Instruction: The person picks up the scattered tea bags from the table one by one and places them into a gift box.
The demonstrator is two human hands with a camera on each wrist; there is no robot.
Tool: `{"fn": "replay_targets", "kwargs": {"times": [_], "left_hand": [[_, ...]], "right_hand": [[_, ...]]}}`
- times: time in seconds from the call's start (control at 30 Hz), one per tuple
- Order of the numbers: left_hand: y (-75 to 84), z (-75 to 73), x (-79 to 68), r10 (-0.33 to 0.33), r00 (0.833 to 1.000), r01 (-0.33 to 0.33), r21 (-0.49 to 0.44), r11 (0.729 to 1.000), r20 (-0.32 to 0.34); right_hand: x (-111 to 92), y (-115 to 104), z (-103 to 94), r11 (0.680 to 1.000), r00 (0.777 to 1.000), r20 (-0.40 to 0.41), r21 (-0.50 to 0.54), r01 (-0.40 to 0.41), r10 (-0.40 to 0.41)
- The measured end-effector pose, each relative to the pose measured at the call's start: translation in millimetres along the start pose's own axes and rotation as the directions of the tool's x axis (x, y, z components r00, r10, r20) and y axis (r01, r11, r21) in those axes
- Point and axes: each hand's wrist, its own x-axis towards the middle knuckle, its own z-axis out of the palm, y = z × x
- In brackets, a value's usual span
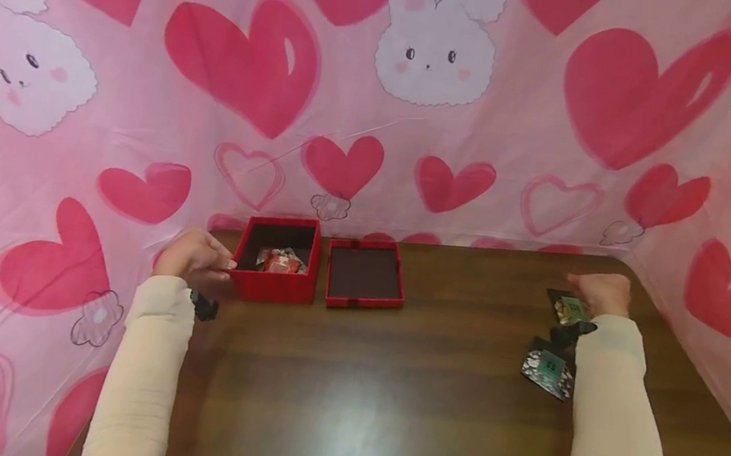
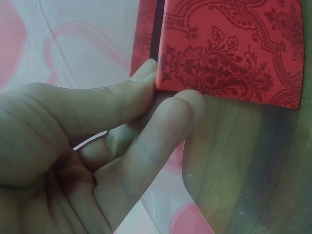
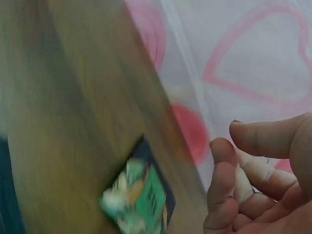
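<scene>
An open red box [image 1: 276, 286] with a dark inside and a damask pattern stands at the back left. My left hand [image 1: 196, 255] pinches its near left corner between thumb and fingers, seen closely in the left wrist view [image 2: 112, 131]. Small red, shiny wrapped packets [image 1: 280, 260] lie inside the box. Over at the right, my right hand [image 1: 602, 292] hovers by a flat dark packet with a green label [image 1: 568, 307]. Its fingers [image 3: 224, 185] are loosely curled with nothing visible between them. A second green-labelled packet [image 1: 549, 369] lies nearer, beside the right wrist.
The red lid [image 1: 366, 275] lies with its dark inside up, just right of the box. All stand on a brown wooden table [image 1: 385, 387]. A pink cloth [image 1: 520, 125] with hearts and rabbits hangs behind and along both sides.
</scene>
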Motion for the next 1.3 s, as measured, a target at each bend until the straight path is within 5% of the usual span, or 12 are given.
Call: {"fn": "replay_targets", "kwargs": {"times": [0.13,0.27,0.5,0.63,0.87,1.03,1.3], "left_hand": [[-2.4,0.7,-2.6,-0.011,1.000,0.011,-0.038,0.999,0.000],[-5.9,0.5,-3.8,-0.024,1.000,0.025,-0.050,0.998,0.009],[-4.8,-0.1,-3.2,-0.044,0.999,0.047,-0.135,0.990,0.025],[-0.5,1.6,-1.4,-0.040,0.999,0.042,-0.125,0.991,0.018],[10.8,7.7,2.9,-0.061,0.998,0.060,-0.103,0.993,-0.001],[14.7,7.0,4.4,-0.075,0.997,0.076,-0.135,0.988,0.012],[11.5,3.5,7.1,-0.028,0.999,0.027,-0.053,0.998,-0.020]], "right_hand": [[5.2,14.9,-12.8,0.991,0.996,-0.073,-0.117,-0.061,0.052],[7.9,25.7,-20.5,0.986,0.994,-0.059,-0.132,-0.098,0.090],[8.8,36.4,-18.2,0.952,0.998,-0.036,-0.303,0.040,-0.053],[12.8,47.4,-17.4,0.922,1.000,-0.007,-0.388,0.006,-0.010],[24.6,51.1,-23.7,0.900,0.997,-0.039,-0.428,-0.082,0.073],[34.1,46.9,-31.7,0.869,0.994,0.028,-0.489,-0.077,0.103],[31.1,50.4,-36.5,0.871,0.994,0.075,-0.490,-0.035,0.082]]}}
